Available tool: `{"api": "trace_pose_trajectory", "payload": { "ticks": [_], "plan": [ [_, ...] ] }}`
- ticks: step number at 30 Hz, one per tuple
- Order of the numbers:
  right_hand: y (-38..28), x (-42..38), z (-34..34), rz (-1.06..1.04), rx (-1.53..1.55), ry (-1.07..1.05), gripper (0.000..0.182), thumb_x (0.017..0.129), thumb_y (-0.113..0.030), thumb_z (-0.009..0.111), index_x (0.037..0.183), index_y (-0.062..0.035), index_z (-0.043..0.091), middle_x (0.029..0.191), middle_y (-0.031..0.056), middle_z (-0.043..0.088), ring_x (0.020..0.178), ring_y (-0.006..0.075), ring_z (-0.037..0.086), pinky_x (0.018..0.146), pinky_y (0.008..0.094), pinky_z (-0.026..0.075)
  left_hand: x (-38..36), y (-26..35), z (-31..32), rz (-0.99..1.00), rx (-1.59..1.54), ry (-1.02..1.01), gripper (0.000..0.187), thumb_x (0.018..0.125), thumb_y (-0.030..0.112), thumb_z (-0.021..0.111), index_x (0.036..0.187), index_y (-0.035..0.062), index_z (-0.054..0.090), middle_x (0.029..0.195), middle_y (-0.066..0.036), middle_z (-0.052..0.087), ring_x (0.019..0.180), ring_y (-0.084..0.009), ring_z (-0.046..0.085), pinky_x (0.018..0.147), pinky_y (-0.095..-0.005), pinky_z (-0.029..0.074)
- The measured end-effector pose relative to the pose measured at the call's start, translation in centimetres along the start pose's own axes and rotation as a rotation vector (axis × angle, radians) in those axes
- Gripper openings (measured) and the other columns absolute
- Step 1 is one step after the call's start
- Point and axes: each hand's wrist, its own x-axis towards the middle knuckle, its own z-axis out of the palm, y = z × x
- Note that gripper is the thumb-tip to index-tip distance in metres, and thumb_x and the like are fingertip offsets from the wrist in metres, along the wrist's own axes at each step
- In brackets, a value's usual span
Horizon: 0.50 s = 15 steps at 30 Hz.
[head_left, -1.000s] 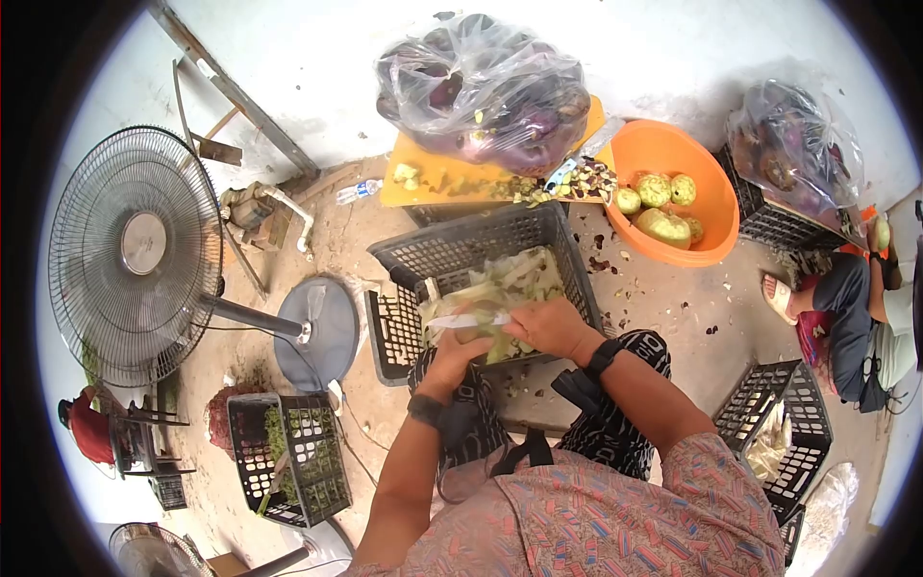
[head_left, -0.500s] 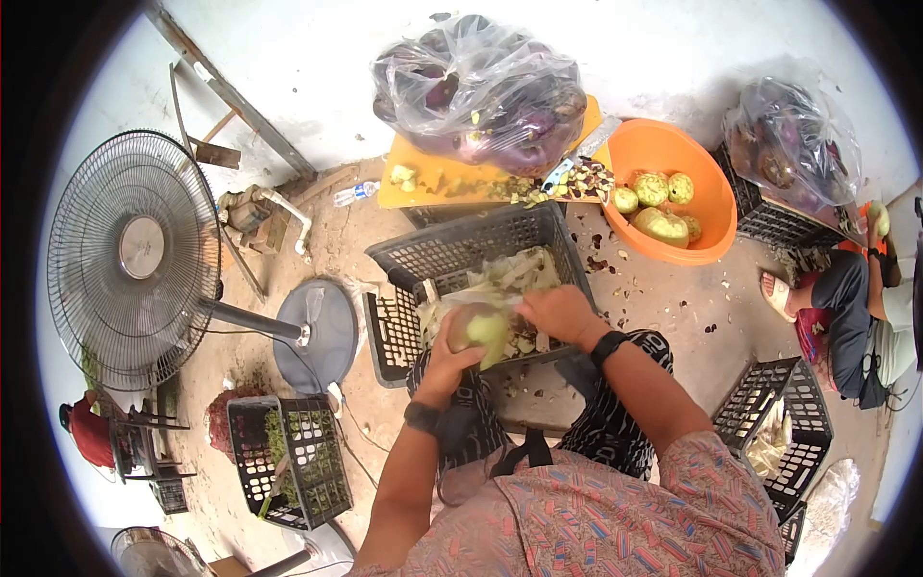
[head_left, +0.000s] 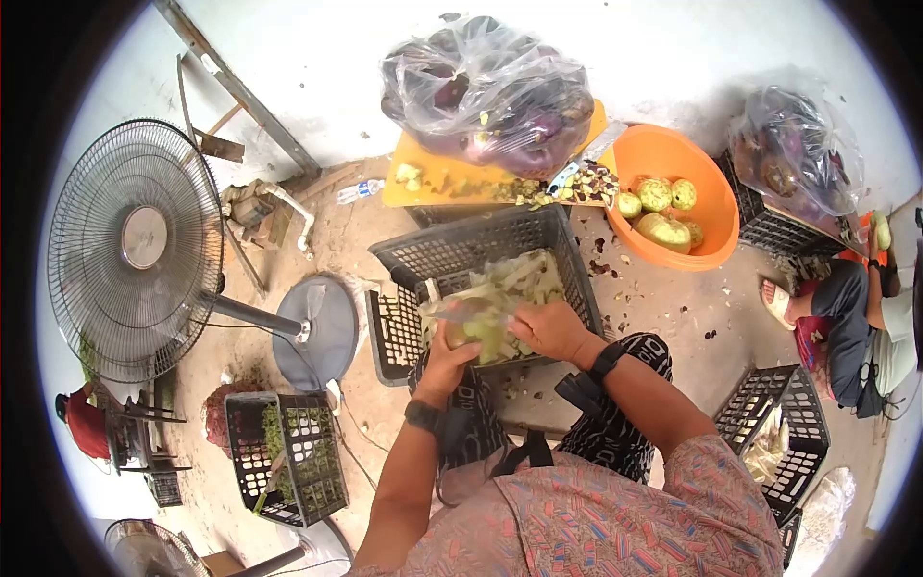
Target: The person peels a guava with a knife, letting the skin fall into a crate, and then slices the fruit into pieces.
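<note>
A round, partly peeled eggplant [head_left: 479,335], pale green where the skin is off, is in my left hand [head_left: 447,363], whose fingers are wrapped around its near left side. My right hand [head_left: 553,332] is closed close against its right side. What the right fingers hold is blurred and mostly hidden. Both hands are over a black plastic crate [head_left: 567,252] between my knees. Pale peelings [head_left: 532,276] lie heaped inside it.
Ahead, a clear bag of purple eggplants [head_left: 486,96] rests on an orange-yellow board [head_left: 409,192], with a knife [head_left: 567,173] beside it. An orange basin [head_left: 716,207] holds several peeled eggplants. A fan [head_left: 144,240] stands left. Another person [head_left: 846,298] sits at right.
My right hand has moved slightly left and down, nearer to the eggplant. The eggplant has shifted a little in my left hand. The view has shifted slightly.
</note>
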Motion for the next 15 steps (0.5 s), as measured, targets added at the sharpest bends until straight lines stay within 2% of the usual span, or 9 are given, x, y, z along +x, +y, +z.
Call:
{"api": "trace_pose_trajectory", "payload": {
  "ticks": [6,15],
  "plan": [
    [-0.33,0.03,-0.1,-0.023,-0.062,0.0,0.03,0.088,-0.035,0.058,0.076,-0.008,0.057,0.066,0.0112,0.062,0.061,0.032,0.061,0.054,0.0416,0.047,0.17,-0.11,0.23,0.008,-0.027,0.012,0.088,0.068,-0.002,0.07,0.145,0.0032,0.026,0.136,-0.01,0.042,0.122,-0.0231,0.047,0.1,-0.0348,0.041],
    [-0.3,0.09,0.05,-0.051,-0.058,0.034,0.03,0.088,-0.037,0.059,0.076,-0.0091,0.058,0.066,0.0104,0.062,0.059,0.0311,0.061,0.053,0.0409,0.047,-0.15,0.27,0.7,0.014,-0.033,0.018,0.089,0.066,-0.003,0.072,0.144,0.0031,0.028,0.135,-0.01,0.043,0.123,-0.023,0.046,0.1,-0.0357,0.041]
  ]
}}
